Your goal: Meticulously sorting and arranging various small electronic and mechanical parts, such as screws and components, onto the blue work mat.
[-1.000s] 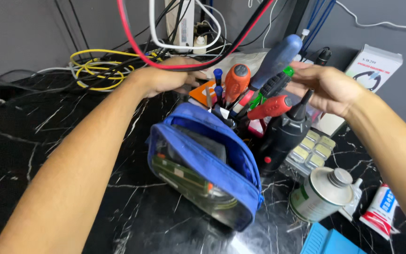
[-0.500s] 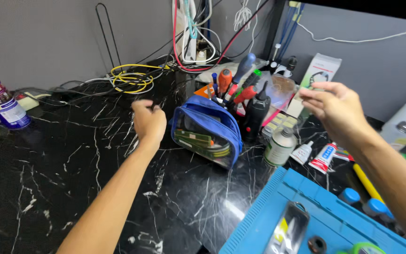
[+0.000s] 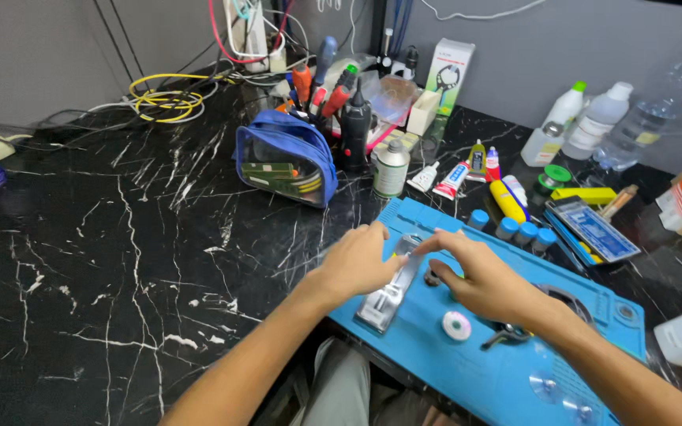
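Left hand (image 3: 361, 260): laid over the upper end of a long flat silver metal holder (image 3: 389, 290), fingers curled down and touching it. Right hand (image 3: 479, 272): fingers drawn narrow, fingertips (image 3: 428, 243) pinching at the top edge of the same holder; whether anything small sits between them cannot be told. Silver metal holder: lies slantwise on the near left part of a blue rectangular silicone work mat (image 3: 467, 371), which rests on a black marble-patterned tabletop (image 3: 104, 260). On the mat, just beside the right wrist: a small round white roll (image 3: 457, 325) and a small metal fitting (image 3: 503, 337). Along the mat's far edge: a row of small blue-capped vials (image 3: 515, 227). Behind the mat, well apart from the hands: a blue zip pouch with a clear front (image 3: 290, 166), a black tool stand full of red- and blue-handled screwdrivers (image 3: 333, 95), a grey round tin (image 3: 391, 167), several small glue tubes (image 3: 467, 170), white plastic bottles (image 3: 586, 118). Far left corner: a coil of yellow cable (image 3: 159, 102).
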